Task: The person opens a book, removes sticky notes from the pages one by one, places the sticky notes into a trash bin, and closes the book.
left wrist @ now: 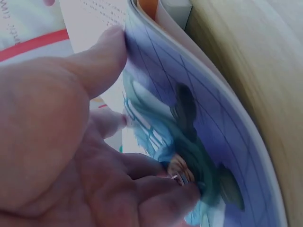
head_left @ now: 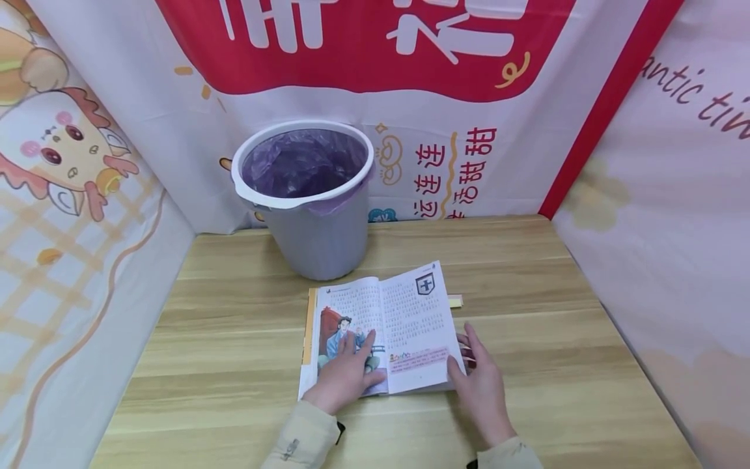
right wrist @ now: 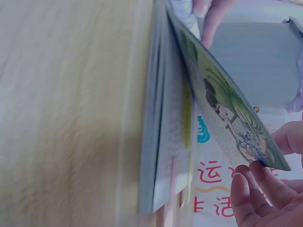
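An open book [head_left: 410, 332] lies on the wooden table, with printed text and a coloured picture of a seated figure on its left page. My left hand [head_left: 346, 374] rests on that left page, fingers spread over the picture; in the left wrist view the thumb lies near the book's inner fold. At the right side, my right hand [head_left: 483, 384] pinches the outer edge of a page [right wrist: 232, 109] between thumb and fingers. That page stands raised at a slant above the other pages, and a green illustration shows on its underside.
A grey bin [head_left: 319, 234] with a purple liner [head_left: 305, 163] stands behind the book. A small pale strip [head_left: 456, 301] pokes out past the book's right edge. Printed cloths [head_left: 469, 78] hang behind and at both sides of the table [head_left: 234, 365].
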Demonstrator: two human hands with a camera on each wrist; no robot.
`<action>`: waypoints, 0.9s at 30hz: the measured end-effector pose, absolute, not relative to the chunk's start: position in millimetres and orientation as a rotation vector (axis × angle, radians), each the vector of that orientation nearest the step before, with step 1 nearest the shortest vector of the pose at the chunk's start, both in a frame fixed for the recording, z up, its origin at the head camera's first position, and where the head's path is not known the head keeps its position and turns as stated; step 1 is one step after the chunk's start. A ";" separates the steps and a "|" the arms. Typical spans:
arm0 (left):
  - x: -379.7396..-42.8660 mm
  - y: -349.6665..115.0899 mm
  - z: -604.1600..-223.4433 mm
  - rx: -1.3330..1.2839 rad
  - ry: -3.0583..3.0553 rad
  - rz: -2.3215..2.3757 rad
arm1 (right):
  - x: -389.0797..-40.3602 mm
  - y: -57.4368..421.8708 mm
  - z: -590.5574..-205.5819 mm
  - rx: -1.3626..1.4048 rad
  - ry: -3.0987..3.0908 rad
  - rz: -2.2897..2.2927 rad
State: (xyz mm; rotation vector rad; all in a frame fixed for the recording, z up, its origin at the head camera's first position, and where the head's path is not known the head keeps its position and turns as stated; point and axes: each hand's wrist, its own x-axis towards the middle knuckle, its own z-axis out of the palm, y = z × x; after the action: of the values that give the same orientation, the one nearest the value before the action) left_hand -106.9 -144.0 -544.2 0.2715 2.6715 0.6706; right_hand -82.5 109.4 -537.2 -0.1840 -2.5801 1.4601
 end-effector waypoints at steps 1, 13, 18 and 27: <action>-105.1 -146.8 -544.1 0.268 2.668 0.683 | -82.5 107.9 -535.3 -0.191 -2.572 1.489; -91.9 -168.2 -541.0 0.241 2.679 0.733 | -80.7 84.7 -525.0 -0.082 -2.560 1.586; -90.3 -174.8 -541.8 0.253 2.669 0.728 | -80.6 73.9 -525.3 0.065 -2.568 1.425; -90.2 -185.2 -545.6 0.277 2.641 0.773 | -85.1 55.7 -524.3 0.411 -2.613 1.239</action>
State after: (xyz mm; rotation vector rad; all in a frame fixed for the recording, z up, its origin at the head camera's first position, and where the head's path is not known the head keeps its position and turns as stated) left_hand -90.2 -185.2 -545.6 0.2767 2.6408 0.7727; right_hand -85.1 55.7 -524.3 0.4113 -2.6133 1.2391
